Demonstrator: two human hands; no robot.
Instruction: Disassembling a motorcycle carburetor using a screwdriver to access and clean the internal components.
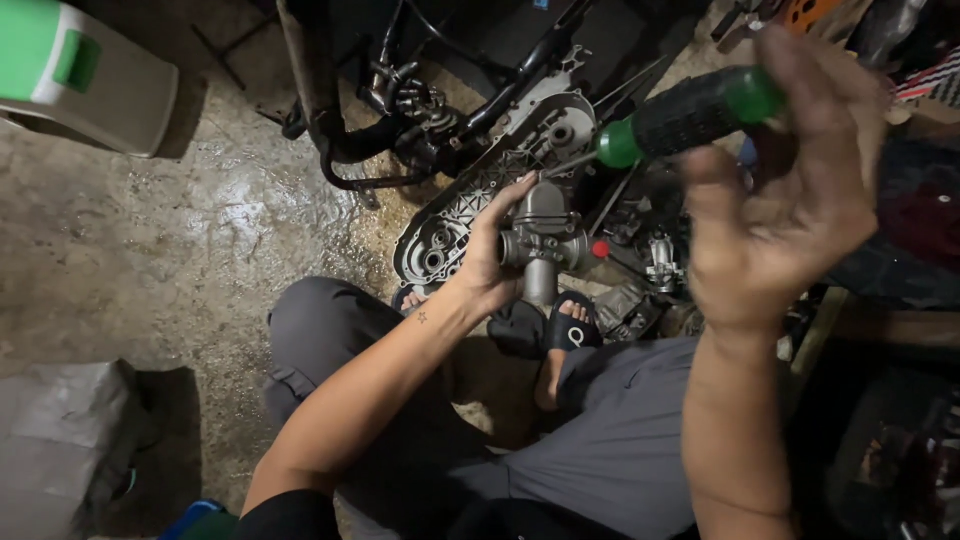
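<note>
My left hand (492,252) grips a grey metal carburettor (545,240) with a small red cap on its right side, held up over my knees. My right hand (790,190) is raised close to the camera and holds a screwdriver with a green and black ribbed handle (690,115). Its thin shaft (568,163) slants down to the left, and the tip meets the top of the carburettor beside my left fingertips. Behind the carburettor lies an open grey engine case (470,200) of a stripped scooter.
I squat on a wet concrete floor (200,230) in grey trousers and dark sandals. Black hoses and frame tubes (400,130) run across the top. A white and green plastic bin (80,75) stands top left, a grey bag (60,440) bottom left. Dark clutter fills the right side.
</note>
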